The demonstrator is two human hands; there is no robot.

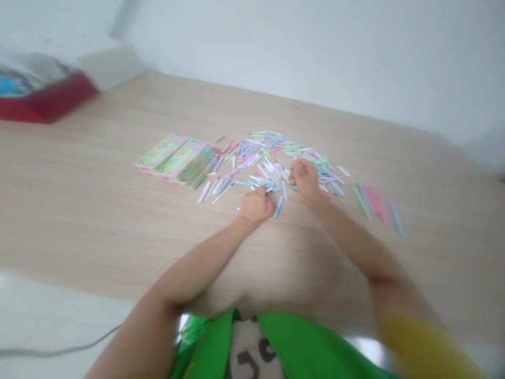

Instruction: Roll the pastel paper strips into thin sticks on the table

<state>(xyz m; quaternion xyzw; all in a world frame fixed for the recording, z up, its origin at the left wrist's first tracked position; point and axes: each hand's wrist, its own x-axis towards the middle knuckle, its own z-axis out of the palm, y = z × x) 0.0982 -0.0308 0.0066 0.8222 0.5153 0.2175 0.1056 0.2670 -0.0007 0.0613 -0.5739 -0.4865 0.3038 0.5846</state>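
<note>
A loose pile of thin pastel sticks [252, 152] in blue, green, pink, purple and white lies on the wooden table; several white ones have dark tips, like pen parts. At the front edge of the pile, my left hand [256, 205] is closed, its fingertips by some blue and white pieces. A short blue stick [278, 207] lies just right of it. My right hand [305, 179] is curled shut over the pile's right part. Blur and the curled fingers hide what either hand holds, if anything.
Left of the pile are green and pink printed boxes [173, 158] side by side. A few sorted green, pink and blue sticks [374, 202] lie at the right. A red box [59, 100] with a white flap stands at the back left, before the white wall [315, 52].
</note>
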